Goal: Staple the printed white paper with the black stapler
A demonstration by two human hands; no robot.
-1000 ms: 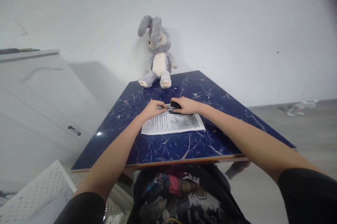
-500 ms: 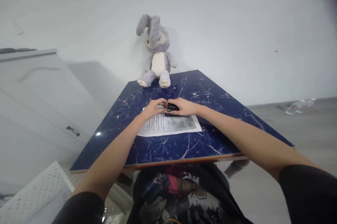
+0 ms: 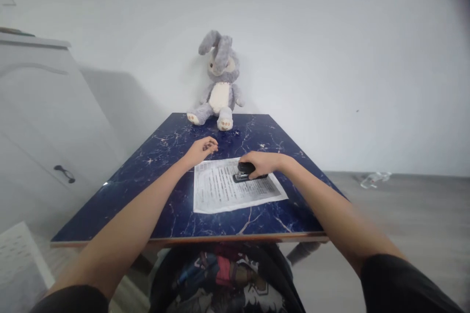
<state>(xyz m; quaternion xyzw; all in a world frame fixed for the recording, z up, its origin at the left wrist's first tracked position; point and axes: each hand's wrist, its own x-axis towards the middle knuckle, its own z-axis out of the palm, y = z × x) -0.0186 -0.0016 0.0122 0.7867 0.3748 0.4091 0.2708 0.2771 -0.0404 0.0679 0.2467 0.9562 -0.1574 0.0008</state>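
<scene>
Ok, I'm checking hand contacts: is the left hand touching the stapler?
Apart: the head view shows tabletop and paper between the left hand and the stapler.

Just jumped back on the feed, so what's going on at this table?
A person's right hand grips a black stapler over a printed sheet on the blue table. The left hand, loosely curled, is by the sheet's far left corner, apparently holding nothing. A plush rabbit sits at the table's far end.
</scene>
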